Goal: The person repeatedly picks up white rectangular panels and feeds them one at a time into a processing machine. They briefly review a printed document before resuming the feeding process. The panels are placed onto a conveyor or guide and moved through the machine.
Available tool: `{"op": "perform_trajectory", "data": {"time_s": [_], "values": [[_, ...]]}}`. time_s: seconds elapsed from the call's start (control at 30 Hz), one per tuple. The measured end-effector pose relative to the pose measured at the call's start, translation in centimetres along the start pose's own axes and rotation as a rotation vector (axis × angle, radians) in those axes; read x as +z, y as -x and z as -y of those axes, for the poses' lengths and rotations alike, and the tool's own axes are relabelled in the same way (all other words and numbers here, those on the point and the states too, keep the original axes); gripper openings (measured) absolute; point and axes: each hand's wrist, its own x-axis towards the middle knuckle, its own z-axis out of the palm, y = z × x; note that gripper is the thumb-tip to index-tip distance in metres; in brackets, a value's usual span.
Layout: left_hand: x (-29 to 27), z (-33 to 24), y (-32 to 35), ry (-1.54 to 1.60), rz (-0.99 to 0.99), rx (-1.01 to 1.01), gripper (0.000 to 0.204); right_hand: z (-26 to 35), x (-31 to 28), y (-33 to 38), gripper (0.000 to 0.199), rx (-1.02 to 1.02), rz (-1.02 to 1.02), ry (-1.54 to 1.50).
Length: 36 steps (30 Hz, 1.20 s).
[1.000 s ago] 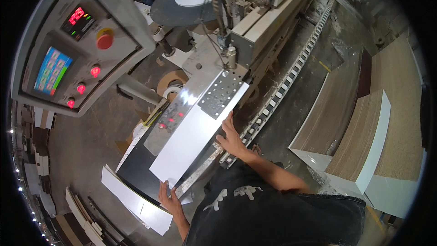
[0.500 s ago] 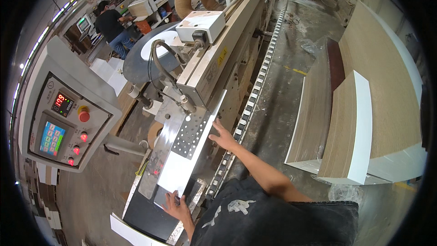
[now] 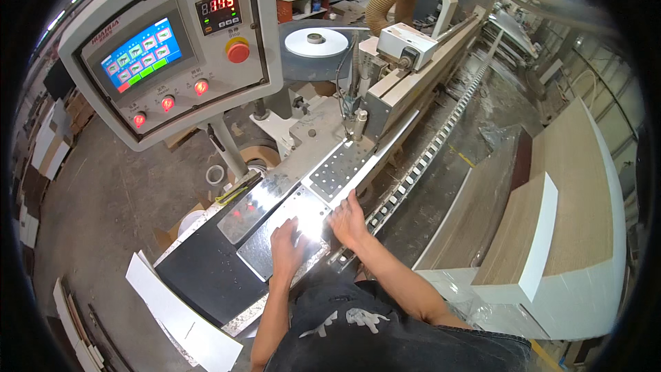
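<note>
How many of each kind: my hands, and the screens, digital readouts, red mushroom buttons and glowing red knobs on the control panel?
Hands: 2 (left hand, right hand)
Colour screen: 1
Digital readout: 1
Red mushroom button: 1
Glowing red knobs: 3
Total: 8

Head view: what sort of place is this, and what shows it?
Probably a woodworking workshop: a boxy grey control panel, a flat, round white reel and large brown wood-grain boards suggest it.

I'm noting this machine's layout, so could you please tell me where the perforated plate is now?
In the head view, the perforated plate lies near the centre, over a narrow white panel and just beyond the right hand.
</note>
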Motion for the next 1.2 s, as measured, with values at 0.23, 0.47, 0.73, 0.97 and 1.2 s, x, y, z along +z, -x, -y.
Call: {"op": "perform_trajectory", "data": {"time_s": [0.23, 0.47, 0.73, 0.97, 1.2], "values": [[1.9, -6.6, 3.6, 0.333, 0.106, 0.011, 0.029, 5.7, -7.2, 0.6, 0.106, -0.143, -0.173, -0.003], [6.5, -11.4, 7.3, 0.526, 0.452, 0.095, 0.027, 2.8, -11.2, 16.6, 0.062, -0.261, -0.246, 0.573], [14.4, -24.1, 12.5, 0.625, 0.782, 0.195, 0.028, 8.3, -17.9, 36.7, 0.051, -1.05, -0.789, 0.685], [27.3, -35.1, 19.3, 0.631, 1.027, 0.272, 0.041, 14.9, -25.3, 50.1, 0.077, -1.21, -1.153, 0.386], [37.6, -41.4, 21.3, 0.464, 0.879, 0.166, 0.055, 18.2, -27.7, 52.2, 0.082, -1.014, -0.925, 0.384]]}}
